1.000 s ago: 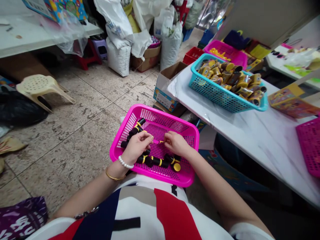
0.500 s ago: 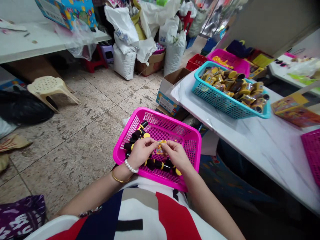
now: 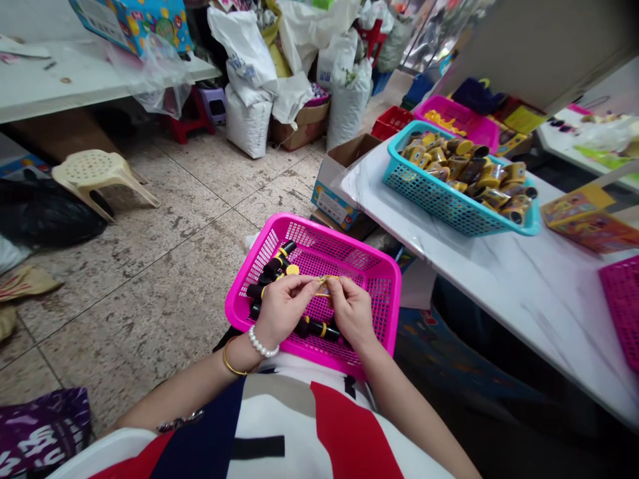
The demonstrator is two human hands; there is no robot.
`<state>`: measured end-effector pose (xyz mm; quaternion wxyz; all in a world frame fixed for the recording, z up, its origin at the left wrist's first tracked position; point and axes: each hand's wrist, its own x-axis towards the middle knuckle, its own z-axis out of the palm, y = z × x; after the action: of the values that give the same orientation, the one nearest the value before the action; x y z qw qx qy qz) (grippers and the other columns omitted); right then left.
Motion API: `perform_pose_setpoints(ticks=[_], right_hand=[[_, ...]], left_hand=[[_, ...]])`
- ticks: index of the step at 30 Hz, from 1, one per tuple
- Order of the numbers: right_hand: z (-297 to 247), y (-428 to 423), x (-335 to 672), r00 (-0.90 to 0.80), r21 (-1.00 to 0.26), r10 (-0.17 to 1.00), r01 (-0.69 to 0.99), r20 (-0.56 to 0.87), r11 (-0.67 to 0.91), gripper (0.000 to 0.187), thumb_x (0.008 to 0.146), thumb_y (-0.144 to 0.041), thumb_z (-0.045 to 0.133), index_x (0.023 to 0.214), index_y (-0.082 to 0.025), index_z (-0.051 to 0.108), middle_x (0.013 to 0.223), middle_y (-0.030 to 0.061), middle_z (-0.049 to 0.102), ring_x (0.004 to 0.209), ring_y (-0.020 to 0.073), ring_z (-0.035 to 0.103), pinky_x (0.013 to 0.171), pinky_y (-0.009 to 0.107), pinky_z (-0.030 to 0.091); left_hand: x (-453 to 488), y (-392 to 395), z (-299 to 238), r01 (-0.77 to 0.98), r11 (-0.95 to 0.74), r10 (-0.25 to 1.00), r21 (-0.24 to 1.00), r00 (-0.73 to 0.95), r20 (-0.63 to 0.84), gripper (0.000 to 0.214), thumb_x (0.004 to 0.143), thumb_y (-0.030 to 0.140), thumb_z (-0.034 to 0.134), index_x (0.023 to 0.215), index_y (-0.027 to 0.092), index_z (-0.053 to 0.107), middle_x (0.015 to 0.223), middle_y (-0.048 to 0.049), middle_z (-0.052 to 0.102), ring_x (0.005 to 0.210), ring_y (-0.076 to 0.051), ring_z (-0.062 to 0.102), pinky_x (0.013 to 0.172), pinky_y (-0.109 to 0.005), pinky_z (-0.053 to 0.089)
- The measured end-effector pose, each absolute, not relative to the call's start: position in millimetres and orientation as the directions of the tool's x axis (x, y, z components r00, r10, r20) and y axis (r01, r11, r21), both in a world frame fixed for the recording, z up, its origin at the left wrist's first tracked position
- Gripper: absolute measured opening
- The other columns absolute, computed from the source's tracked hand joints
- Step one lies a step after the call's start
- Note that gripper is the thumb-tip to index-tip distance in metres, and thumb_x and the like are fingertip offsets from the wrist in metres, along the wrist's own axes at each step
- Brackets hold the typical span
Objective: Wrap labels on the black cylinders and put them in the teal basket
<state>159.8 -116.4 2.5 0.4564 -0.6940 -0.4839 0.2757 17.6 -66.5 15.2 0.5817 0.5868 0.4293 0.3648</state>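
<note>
Between my two hands is a small yellow printed wrapper [image 3: 323,287], pinched at its edges; its exact kind is hard to make out. My left hand [image 3: 287,301] has thumb and finger closed on its left side. On the other side my right hand [image 3: 350,307] grips it the same way. Both hands are over a pink plastic basket [image 3: 384,263] on my lap. Inside it lie several black tubes with yellow bands [image 3: 322,328], some along the left wall and others near the front, partly hidden by my hands.
On the marble-patterned table [image 3: 449,266] to the right stands a turquoise basket [image 3: 439,209] full of yellow-and-dark wrapped pieces. Behind it is a pink tray [image 3: 462,116] with yellow parts. A cream stool [image 3: 94,173], white sacks [image 3: 249,93] and an open carton [image 3: 344,173] stand on the floor.
My hands have drawn slightly closer together and turned the wrapper, so its printed face shows less now. The right hand has shifted a little; the basket is nearly unmoved.
</note>
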Motion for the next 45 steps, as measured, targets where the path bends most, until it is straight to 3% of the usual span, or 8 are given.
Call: perform_pose_setpoints(ticks=[4,11,16,23,31,37,40,45], right_hand=[[3.9,-117.1,156.4,0.294,-0.887,0.952,0.458,0.080,-0.066,0.029,0.093,-0.041,0.046,0.081,-0.021,0.062,0.068,-0.0002,0.057,0.061,0.0136,0.052,0.058,0.024,0.042],[9.5,-110.4,156.1,0.246,-0.840,0.957,0.542,0.151,-0.007,0.021,0.089,-0.035,0.055,0.075,-0.019,0.061,0.069,0.0004,0.059,0.064,0.0136,0.052,0.062,0.025,0.042],[5.6,-110.7,162.9,0.169,-0.922,0.985,0.377,-0.023,-0.086,0.034,0.094,-0.043,0.044,0.077,-0.018,0.060,0.065,-0.0009,0.058,0.059,0.0125,0.052,0.056,0.024,0.041],[1.2,-119.9,156.7,-0.267,-0.654,0.925,0.756,-0.270,0.027,0.029,0.074,-0.028,0.068,0.101,-0.017,0.062,0.092,0.0050,0.066,0.079,0.0177,0.059,0.070,0.027,0.044],[15.5,-119.4,170.1,-0.503,-0.676,0.802,0.716,-0.322,0.177,0.037,0.068,-0.010,0.057,0.103,-0.021,0.064,0.092,0.0037,0.061,0.082,0.0178,0.057,0.075,0.028,0.044],[8.9,-123.5,187.8,-0.070,-0.964,0.983,0.217,-0.170,-0.151,0.034,0.072,-0.016,0.063,0.105,-0.024,0.055,0.094,0.0009,0.059,0.078,0.0148,0.058,0.070,0.027,0.048],[4.6,-121.3,188.3,0.183,-0.993,0.977,-0.065,-0.109,-0.099,0.037,0.073,-0.025,0.069,0.108,-0.025,0.056,0.097,0.0021,0.062,0.083,0.0158,0.060,0.076,0.030,0.050],[3.6,-116.7,181.2,0.301,-0.991,0.949,-0.124,-0.093,-0.058,0.032,0.072,-0.030,0.075,0.101,-0.025,0.063,0.096,0.0013,0.064,0.090,0.0172,0.062,0.087,0.033,0.050]], left_hand=[[18.6,-60.5,12.9,0.058,0.057,0.937,0.997,0.341,-0.074,0.017,0.074,0.033,0.071,0.083,0.019,0.076,0.075,-0.0035,0.067,0.062,-0.012,0.054,0.055,-0.022,0.042],[9.6,-43.2,15.8,-0.019,0.379,0.825,0.925,0.461,-0.328,0.024,0.073,0.039,0.072,0.079,0.015,0.072,0.045,0.0040,0.049,0.037,-0.005,0.038,0.037,-0.018,0.023],[6.6,-36.4,15.1,0.003,0.481,0.713,0.877,0.581,-0.393,0.025,0.068,0.036,0.077,0.077,0.013,0.072,0.056,0.0014,0.054,0.037,-0.002,0.034,0.035,-0.018,0.014],[3.5,-29.5,5.7,-0.023,0.559,0.698,0.829,0.553,-0.456,0.025,0.069,0.038,0.076,0.076,0.015,0.072,0.044,0.0031,0.048,0.034,-0.002,0.031,0.035,-0.018,0.014],[4.4,-28.2,9.2,-0.077,0.614,0.685,0.785,0.547,-0.482,0.026,0.067,0.033,0.077,0.082,0.013,0.073,0.066,-0.0042,0.065,0.038,-0.001,0.037,0.034,-0.016,0.013],[7.0,-30.5,2.6,-0.132,0.626,0.698,0.768,0.534,-0.477,0.027,0.069,0.032,0.076,0.086,0.012,0.071,0.065,-0.0028,0.065,0.035,0.000,0.037,0.032,-0.015,0.013],[11.1,-33.7,0.1,-0.156,0.664,0.673,0.731,0.549,-0.495,0.023,0.070,0.030,0.075,0.081,0.011,0.068,0.052,0.0022,0.056,0.033,-0.001,0.036,0.031,-0.015,0.012],[15.8,-38.1,1.8,-0.249,0.753,0.614,0.610,0.601,-0.512,0.022,0.070,0.022,0.075,0.085,0.008,0.066,0.060,0.0026,0.056,0.034,0.001,0.036,0.030,-0.013,0.011]])
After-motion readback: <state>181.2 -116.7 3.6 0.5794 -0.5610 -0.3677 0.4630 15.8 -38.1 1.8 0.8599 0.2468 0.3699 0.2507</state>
